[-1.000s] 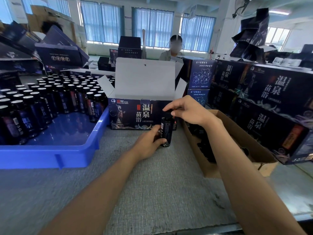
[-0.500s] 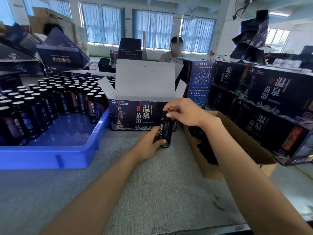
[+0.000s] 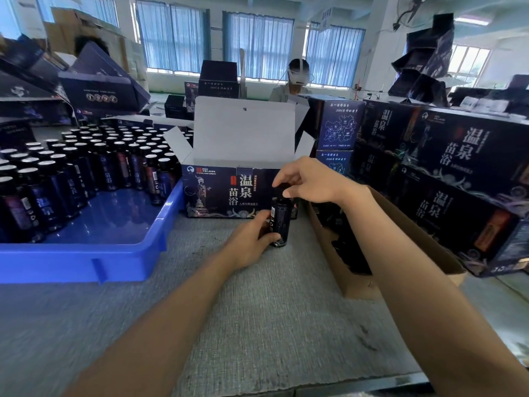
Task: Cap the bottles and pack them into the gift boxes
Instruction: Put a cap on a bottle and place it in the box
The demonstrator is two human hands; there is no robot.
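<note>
Bottle (image 3: 280, 222), dark and upright, has its base on or just above the grey table (image 3: 257, 325); I cannot tell which. It is close in front of the open gift box (image 3: 217, 193), which lies at its 11 o'clock. The left hand (image 3: 249, 243) wraps the lower body from 8 o'clock, fingers curled round the label. The right hand (image 3: 312, 181) comes over from 2 o'clock, thumb and fingertips pinching the black cap (image 3: 282, 191) at the neck, straight above the left grip. The long axis is vertical, so I judge the twist turns about it. Silver-topped bottles (image 3: 86, 167) fill the blue tray (image 3: 86, 265) at 9 o'clock; a cardboard carton (image 3: 357, 285) sits at 3 o'clock.
</note>
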